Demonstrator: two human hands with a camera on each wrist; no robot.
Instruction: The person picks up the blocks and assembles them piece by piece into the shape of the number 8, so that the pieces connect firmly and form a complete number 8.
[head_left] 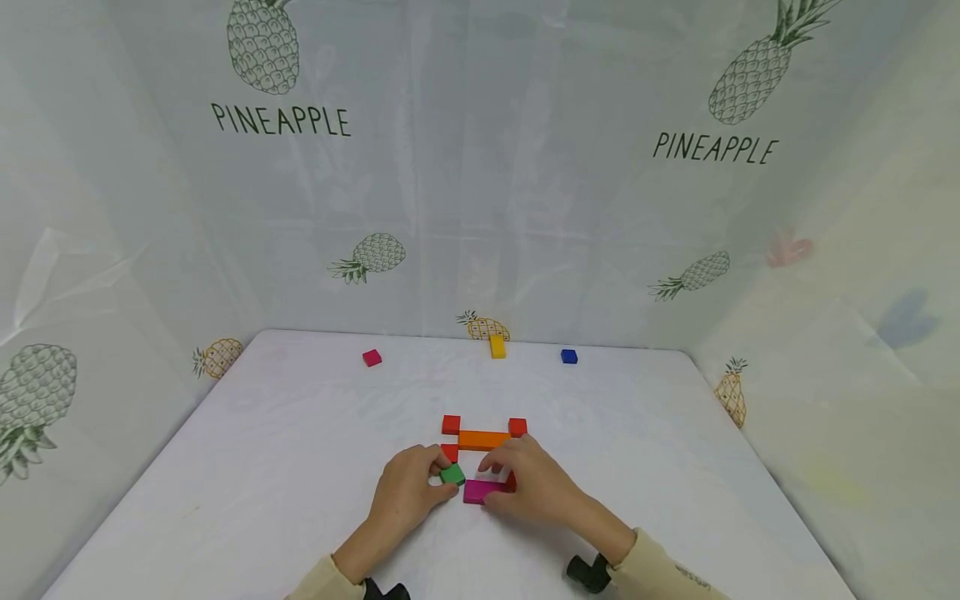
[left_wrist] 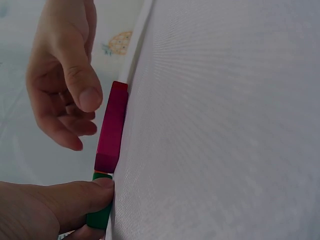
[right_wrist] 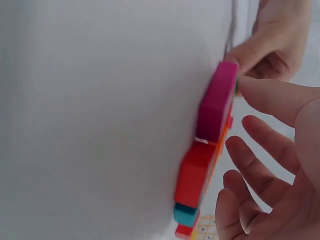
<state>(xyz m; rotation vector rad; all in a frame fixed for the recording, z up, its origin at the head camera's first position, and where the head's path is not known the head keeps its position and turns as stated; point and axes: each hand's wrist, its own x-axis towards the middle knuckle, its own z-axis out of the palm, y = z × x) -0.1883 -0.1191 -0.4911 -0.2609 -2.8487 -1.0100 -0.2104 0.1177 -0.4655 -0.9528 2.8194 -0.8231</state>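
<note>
Sleeves point(head_left: 327, 582) lie nearest; between the worktop's point(head_left: 225, 467) side edges, left hand point(head_left: 405, 493) pinches green block point(head_left: 452, 475) beside magenta block point(head_left: 476, 492); right hand point(head_left: 538, 485), fingers loosely parted, holds nothing. Placing seems underway; next likely needs aligning, then release.

The person is wearing pale cream-beige sleeves, the left sleeve point(head_left: 327, 582) and the right sleeve point(head_left: 652, 568) leaving the left hand point(head_left: 405, 492) and the right hand point(head_left: 536, 483) bare. Small dark markings point(head_left: 692, 577) are running along the right sleeve. Beside the cuffs, a left black fitting point(head_left: 387, 592) and a right black fitting point(head_left: 588, 573) are jutting out, the latter showing stubby, rounded, angled parts.
</note>
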